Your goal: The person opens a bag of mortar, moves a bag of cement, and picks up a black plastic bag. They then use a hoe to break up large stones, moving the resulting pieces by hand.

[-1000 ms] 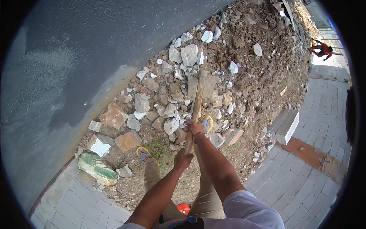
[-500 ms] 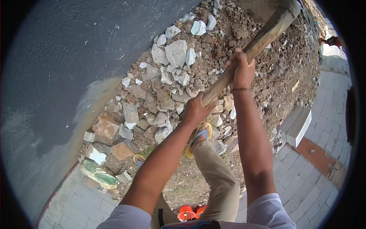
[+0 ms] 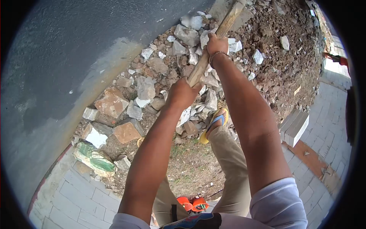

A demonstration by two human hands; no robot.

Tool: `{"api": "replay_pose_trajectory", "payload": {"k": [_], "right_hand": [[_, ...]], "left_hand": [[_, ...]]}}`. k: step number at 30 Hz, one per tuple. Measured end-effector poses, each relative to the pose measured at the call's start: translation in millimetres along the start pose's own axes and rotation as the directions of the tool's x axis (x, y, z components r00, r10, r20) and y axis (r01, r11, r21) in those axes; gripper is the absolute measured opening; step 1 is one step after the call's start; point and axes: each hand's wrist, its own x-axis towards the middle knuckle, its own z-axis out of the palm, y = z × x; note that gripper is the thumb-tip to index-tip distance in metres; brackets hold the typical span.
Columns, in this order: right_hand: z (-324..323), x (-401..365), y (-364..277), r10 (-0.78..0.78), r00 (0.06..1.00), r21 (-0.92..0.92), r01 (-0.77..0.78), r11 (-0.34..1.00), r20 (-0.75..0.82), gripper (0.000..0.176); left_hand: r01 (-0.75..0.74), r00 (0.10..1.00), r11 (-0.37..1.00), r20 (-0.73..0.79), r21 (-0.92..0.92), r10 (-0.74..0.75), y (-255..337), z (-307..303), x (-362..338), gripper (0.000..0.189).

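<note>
Both of my hands grip the wooden handle (image 3: 199, 71) of a hoe, which slants up and to the right. My left hand (image 3: 182, 93) is wrapped round its near end. Farther up, my right hand (image 3: 217, 45), with a dark bracelet at the wrist, is closed round the handle too. The hoe's broad, soil-coloured blade (image 3: 241, 19) lies at the top edge, partly cut off, among broken stones (image 3: 187, 35) and loose brown soil (image 3: 267, 34).
A dark painted wall (image 3: 76, 45) borders the rubble on the left. My sandalled foot (image 3: 215, 125) stands by the stones. Orange buckets (image 3: 199, 204) are behind my legs. Stacked grey slabs (image 3: 294, 128) and grey paving (image 3: 324, 114) lie to the right. A green-and-white sack (image 3: 94, 158) lies at lower left.
My hands and the hoe have moved up and left in view, towards the wall. The blade now lies farther left among the stones, and several pale stones have shifted.
</note>
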Motion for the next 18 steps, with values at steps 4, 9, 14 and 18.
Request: {"api": "replay_pose_trajectory", "payload": {"k": [4, 9, 14, 18], "right_hand": [[-11.0, -115.7, 1.9, 0.183, 0.971, -0.004, -0.185, 0.983, 0.154, 0.027], [-24.4, -264.5, -13.4, 0.287, 0.889, 0.224, -0.38, 0.897, 0.358, 0.024], [-50.8, -358.6, 29.2, 0.5, 0.636, 0.264, -0.735, 0.625, 0.588, 0.013], [-98.4, -390.4, 45.1, 0.465, 0.585, 0.308, -0.781, 0.543, 0.665, 0.012]], "left_hand": [[0.161, 0.984, 0.986, 0.076, 0.037, -0.163, -32.5, -28.9, -100.0, 0.06], [0.165, 0.986, 0.986, -0.024, -0.037, -0.166, -126.6, -37.5, -198.5, 0.054], [0.177, 0.971, 0.97, -0.192, 0.165, -0.144, -191.3, -43.3, -287.9, 0.038], [0.075, 0.978, 0.978, -0.207, 0.194, -0.033, -221.5, -8.8, -324.0, 0.039]]}}
